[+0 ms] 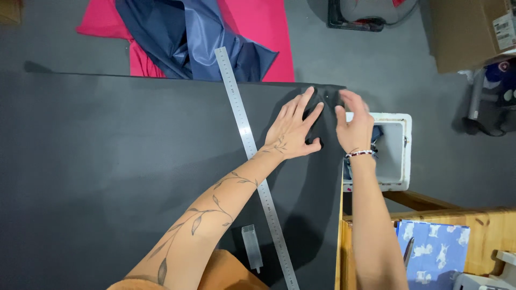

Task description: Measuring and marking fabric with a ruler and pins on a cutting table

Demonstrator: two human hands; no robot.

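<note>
My left hand (293, 129) lies flat with spread fingers on black fabric (134, 172) that covers the table, close to its far right corner. My right hand (355, 126) is at the fabric's right edge, fingers curled at that edge; whether it pinches the cloth is unclear. A long metal ruler (252, 156) lies on the fabric just left of my left hand, running from the far edge toward me under my forearm. A small clear rectangular container (251, 246) rests beside the ruler near me.
Red and navy blue fabrics (199, 37) lie on the floor beyond the table. A white box (400, 153) sits right of the table edge. A wooden shelf with blue patterned cloth (432, 249) is at lower right. A cardboard box (467, 32) stands top right.
</note>
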